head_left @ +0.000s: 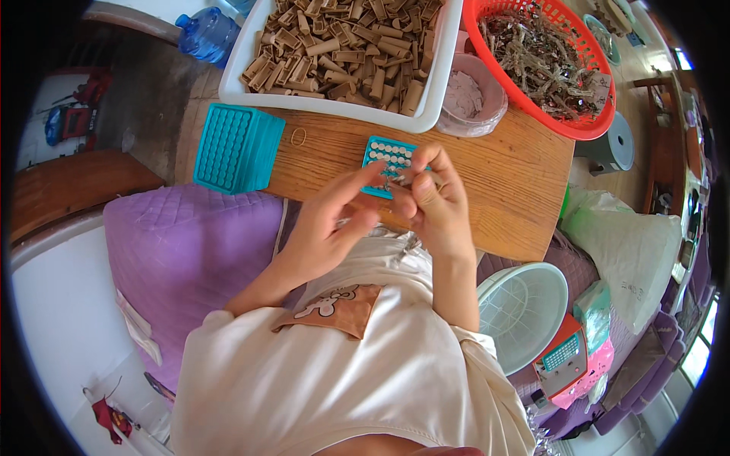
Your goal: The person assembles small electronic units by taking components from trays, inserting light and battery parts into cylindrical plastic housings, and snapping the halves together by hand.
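Two big supplies at 12 o'clock: white tray (437, 91) heaped with tan pieces (342, 45), red basket (589, 121) of metal bits at 1 o'clock. Wooden surface (517, 190) below. Stack of empty teal grid trays (232, 148) at 10 o'clock, untouched. Small teal grid tray (389, 156) at centre, upper rows filled with pale pieces; rest hidden, so judged partly loaded. Left hand (331, 224) half-open, fingertips on small piece; right hand (433, 201) curled, pinching tiny part over tray.
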A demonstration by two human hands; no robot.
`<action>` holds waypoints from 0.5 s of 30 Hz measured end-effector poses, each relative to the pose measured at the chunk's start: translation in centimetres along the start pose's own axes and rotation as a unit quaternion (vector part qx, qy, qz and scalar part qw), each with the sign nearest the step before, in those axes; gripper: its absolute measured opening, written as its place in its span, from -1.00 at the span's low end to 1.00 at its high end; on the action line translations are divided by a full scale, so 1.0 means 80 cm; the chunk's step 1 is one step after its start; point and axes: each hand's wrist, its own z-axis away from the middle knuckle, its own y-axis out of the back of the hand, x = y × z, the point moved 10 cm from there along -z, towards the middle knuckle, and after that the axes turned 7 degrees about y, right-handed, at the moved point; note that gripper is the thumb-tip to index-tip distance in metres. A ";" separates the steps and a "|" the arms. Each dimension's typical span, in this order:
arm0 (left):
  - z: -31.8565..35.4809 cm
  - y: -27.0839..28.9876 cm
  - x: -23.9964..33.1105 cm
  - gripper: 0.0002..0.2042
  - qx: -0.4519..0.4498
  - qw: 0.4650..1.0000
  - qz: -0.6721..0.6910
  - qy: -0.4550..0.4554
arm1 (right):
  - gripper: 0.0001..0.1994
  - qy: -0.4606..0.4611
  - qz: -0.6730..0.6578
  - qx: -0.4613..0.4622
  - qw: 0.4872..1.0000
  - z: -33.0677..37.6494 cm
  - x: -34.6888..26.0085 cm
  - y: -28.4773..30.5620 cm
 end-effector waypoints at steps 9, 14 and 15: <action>-0.019 -0.069 -0.018 -0.78 -0.040 0.976 0.207 -0.057 | -0.88 -0.015 0.067 0.071 0.995 0.056 -0.010 0.049; -0.022 -0.091 -0.049 -0.80 -0.054 0.941 0.332 -0.032 | -0.88 -0.021 0.010 0.104 0.994 0.076 0.005 0.069; -0.022 -0.088 -0.056 -0.80 -0.039 0.930 0.364 -0.023 | -0.88 -0.022 -0.006 0.096 0.995 0.078 0.009 0.070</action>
